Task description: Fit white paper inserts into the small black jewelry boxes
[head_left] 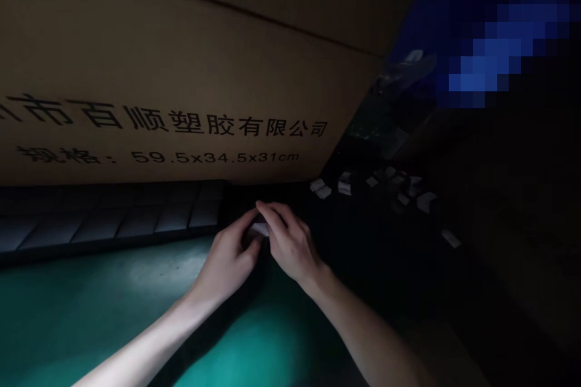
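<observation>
My left hand (233,254) and my right hand (290,239) meet over the green surface, fingertips together in front of a large cardboard box. Between them shows a small pale flat piece (259,229); it looks like paper, but most of it is hidden by the fingers. Both hands are closed around it. Left of them lies a long dark tray (113,246), with a row of greyish flat rectangular pieces (136,221) along it.
The cardboard box (181,60), printed with black characters, stands behind the tray. Several small white paper-like pieces (345,186) lie scattered to the right in shadow. Clear plastic wrapping (385,103) is at the box's right side. The green surface (91,314) stretches across the front.
</observation>
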`<act>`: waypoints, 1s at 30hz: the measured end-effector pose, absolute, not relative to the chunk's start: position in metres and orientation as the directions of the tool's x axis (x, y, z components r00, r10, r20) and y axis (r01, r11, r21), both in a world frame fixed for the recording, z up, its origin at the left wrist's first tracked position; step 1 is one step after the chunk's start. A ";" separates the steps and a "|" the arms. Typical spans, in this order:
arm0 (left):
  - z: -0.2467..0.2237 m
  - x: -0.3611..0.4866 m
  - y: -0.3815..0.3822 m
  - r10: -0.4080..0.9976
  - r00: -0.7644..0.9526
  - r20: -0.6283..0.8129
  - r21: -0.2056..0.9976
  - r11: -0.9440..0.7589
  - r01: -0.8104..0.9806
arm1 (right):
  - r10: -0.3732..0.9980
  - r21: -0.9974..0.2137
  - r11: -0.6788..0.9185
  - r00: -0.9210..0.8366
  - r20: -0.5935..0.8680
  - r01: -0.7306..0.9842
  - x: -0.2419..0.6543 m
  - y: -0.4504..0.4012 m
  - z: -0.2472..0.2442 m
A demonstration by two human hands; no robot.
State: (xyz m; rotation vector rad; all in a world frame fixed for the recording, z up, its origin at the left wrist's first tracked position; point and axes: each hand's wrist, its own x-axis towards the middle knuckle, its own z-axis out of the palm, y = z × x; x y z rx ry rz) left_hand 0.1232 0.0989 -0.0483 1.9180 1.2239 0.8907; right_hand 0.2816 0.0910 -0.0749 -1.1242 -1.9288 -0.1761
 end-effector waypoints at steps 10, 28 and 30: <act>-0.046 0.125 0.095 0.921 0.329 0.208 0.846 -0.339 0.413 | 0.633 -0.189 0.547 -0.255 0.731 0.816 0.281 0.083 -0.067; -0.042 0.110 0.105 0.760 0.589 -0.276 0.843 0.485 -0.232 | 0.719 -0.701 0.545 0.174 0.673 0.460 0.336 0.111 -0.072; -0.044 0.108 0.106 0.756 0.613 -0.228 0.876 0.435 -0.210 | 0.705 -0.700 0.393 0.294 0.646 0.596 0.352 0.119 -0.080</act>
